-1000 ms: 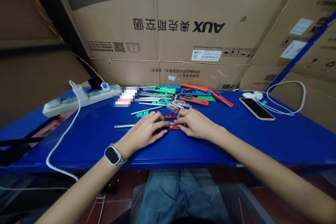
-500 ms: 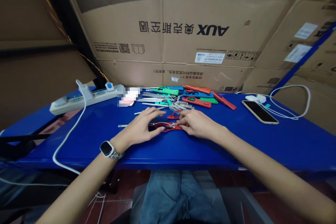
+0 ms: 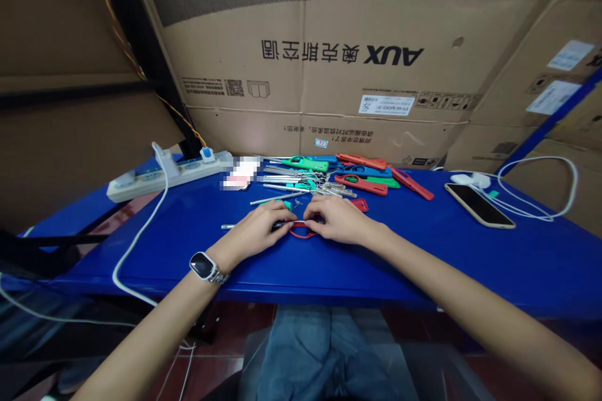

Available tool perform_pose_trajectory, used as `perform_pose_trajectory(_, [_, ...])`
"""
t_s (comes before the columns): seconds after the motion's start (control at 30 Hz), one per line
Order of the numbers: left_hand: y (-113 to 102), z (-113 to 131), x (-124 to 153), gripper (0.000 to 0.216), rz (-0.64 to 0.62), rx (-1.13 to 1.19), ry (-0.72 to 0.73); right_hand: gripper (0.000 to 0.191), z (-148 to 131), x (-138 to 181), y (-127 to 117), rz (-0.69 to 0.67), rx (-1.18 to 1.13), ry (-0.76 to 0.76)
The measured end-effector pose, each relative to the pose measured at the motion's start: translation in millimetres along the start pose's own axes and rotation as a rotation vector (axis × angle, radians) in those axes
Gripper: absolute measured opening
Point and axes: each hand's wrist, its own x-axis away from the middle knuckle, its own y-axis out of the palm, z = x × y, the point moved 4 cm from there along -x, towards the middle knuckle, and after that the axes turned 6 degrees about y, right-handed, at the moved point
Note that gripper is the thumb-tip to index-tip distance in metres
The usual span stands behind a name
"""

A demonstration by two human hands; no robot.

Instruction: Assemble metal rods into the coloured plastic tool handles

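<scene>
A red long-nosed lighter (image 3: 301, 235) lies across the blue table in front of me, its metal tube (image 3: 227, 227) pointing left. My left hand (image 3: 264, 223) closes thumb and fingertips on its front part, by the trigger loop. Just right of there, my right hand (image 3: 336, 219) pinches the red body; its fingers hide most of the handle and any inner parts. Behind the right hand shows the rounded end of a red plastic piece (image 3: 360, 205). A teal part (image 3: 284, 205) and a small bent wire (image 3: 298, 203) lie beyond the fingertips.
Several coloured lighters (image 3: 362, 184) and metal tubes (image 3: 286, 180) are piled at the back. A white power strip (image 3: 169, 178) stands left with its cable. A phone (image 3: 480, 205) and a white charger cable (image 3: 571, 188) lie right. Cardboard (image 3: 305, 12) walls the back.
My left hand has closed onto the lighter's front part. My right hand has shifted left along the body. The view has turned slightly left.
</scene>
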Motion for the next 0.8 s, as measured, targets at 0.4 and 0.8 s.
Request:
perform_pose_trajectory(0.4, [-2.5,5.5,0.2,0.023,-0.005,0.009,0.066,0.009,12.9,-5.5,10.6,-0.017,-0.172,0.098])
perform_pose_trajectory(0.8, [-0.6,15.0,-5.4,0.032,-0.077,-0.297,0.147,0.017,-3.5,-14.3,2.8,-0.105,0.036,0.025])
